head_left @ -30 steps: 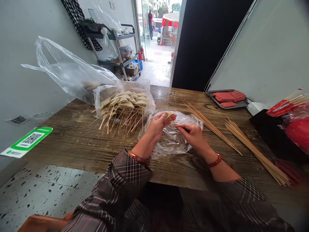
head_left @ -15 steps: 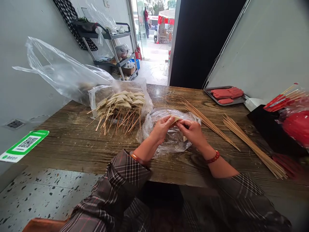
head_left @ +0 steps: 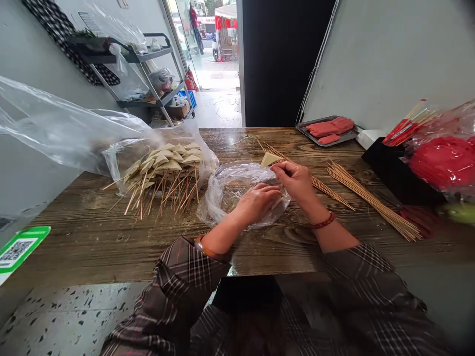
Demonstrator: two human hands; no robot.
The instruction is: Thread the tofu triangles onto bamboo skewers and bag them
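My right hand (head_left: 295, 182) is closed in a pinch just above the clear plastic bag (head_left: 215, 198). From its fingertips a pale, folded triangle (head_left: 269, 159), looking like tofu sheet, sticks up on a skewer; most of the skewer is hidden by the hand. Lower and to the left, my left hand (head_left: 258, 201) reaches into the bag with its fingers bent and together. What its fingertips hold is hidden. Left of the bag lies a pile of skewered pale triangles (head_left: 174, 157), sticks pointing toward me, partly wrapped in plastic.
Loose bamboo skewers (head_left: 371, 200) lie to the right, with a second bundle (head_left: 326, 190) behind my right hand. A grey tray (head_left: 315, 140) holds pink-red slabs. At far right stands a black box (head_left: 393, 170) with red-wrapped sticks. A green QR card (head_left: 35, 232) is at the left edge.
My hands were together at the pale triangle and have come apart. My left hand moved down into the bag; my right hand keeps the skewered triangle. The view has turned slightly right.
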